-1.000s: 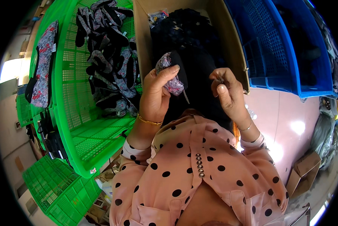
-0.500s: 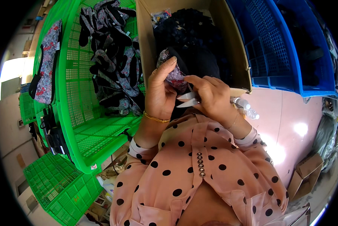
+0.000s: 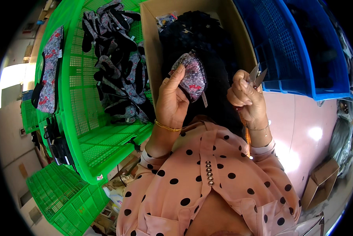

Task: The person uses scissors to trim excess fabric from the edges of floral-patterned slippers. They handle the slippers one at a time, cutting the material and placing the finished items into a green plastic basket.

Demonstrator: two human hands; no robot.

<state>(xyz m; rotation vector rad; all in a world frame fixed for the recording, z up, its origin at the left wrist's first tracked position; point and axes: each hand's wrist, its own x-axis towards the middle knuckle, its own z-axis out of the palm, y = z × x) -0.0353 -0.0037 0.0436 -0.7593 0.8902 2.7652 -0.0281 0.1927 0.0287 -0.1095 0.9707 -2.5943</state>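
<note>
Green crate (image 3: pixel 86 129): holds a heap of grey-and-black patterned fabric pieces (image 3: pixel 117 78), at the left.
Left hand (image 3: pixel 172 100): closed around a floral fabric piece (image 3: pixel 191 76), thumb up along its edge, held above the cardboard box (image 3: pixel 151 47) of dark pieces.
Change: half a second ago the hands met at the piece; now they are apart, which suggests a snip just finished.
Right hand (image 3: pixel 245 98): curled shut on small thread snips (image 3: pixel 257 75), blades pointing up and slightly parted, clear of the fabric.
Blue crate (image 3: pixel 298 74): beside the right hand.
</note>
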